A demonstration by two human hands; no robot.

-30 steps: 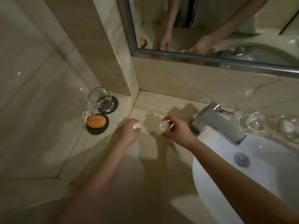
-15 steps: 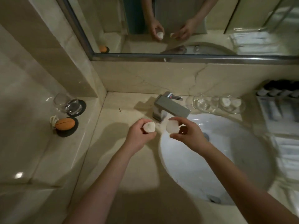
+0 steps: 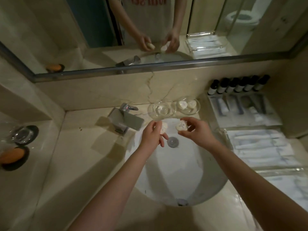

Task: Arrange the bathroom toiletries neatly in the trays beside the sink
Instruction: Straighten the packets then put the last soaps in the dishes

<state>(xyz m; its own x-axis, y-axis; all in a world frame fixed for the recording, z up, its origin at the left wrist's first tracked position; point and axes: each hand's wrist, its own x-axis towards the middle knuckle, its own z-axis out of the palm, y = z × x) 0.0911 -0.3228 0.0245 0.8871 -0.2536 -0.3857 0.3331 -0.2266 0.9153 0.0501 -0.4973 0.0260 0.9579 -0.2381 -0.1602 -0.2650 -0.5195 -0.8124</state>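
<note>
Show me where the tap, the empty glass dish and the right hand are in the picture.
tap (image 3: 131, 119): head view, on the flat top of its spout.
empty glass dish (image 3: 161, 110): head view, on its bare bottom.
right hand (image 3: 198, 132): head view, on its back.

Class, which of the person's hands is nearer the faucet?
Left. The left hand, holding a soap, is just right of the faucet; the right hand, holding another soap, is farther right.

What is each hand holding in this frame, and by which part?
The left hand grips a round wrapped soap by its edge; the right hand pinches a second wrapped soap by its rim, both over the sink.
</note>
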